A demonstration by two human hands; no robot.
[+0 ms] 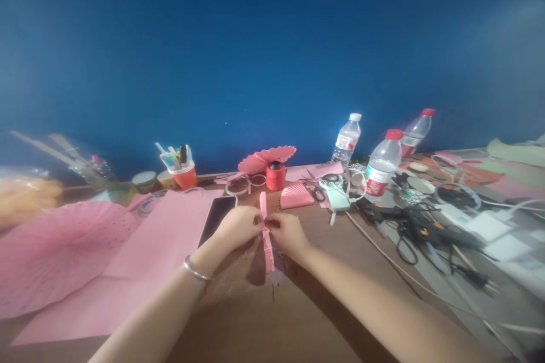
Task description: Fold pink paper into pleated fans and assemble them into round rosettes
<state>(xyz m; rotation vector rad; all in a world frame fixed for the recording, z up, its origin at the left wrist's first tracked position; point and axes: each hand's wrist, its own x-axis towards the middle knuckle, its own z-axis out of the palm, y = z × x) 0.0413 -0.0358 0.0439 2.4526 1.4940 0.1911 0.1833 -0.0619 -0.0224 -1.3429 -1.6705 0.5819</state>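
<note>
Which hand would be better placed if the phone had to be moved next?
Probably the left hand: the phone lies close beside it, while the right hand is across the pleated pink strip. Both hands hold that strip, so the left would likely need to release it first.

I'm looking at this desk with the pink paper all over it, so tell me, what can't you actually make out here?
All in the head view:
- Middle of the pleated pink strip: hidden by the fingers of the left hand and right hand.
- Phone's near right part: behind the left hand and wrist.
- Bottle label wording: too small and blurred.
- Pleated pink sheet's far left: cut off by the picture edge.
</note>
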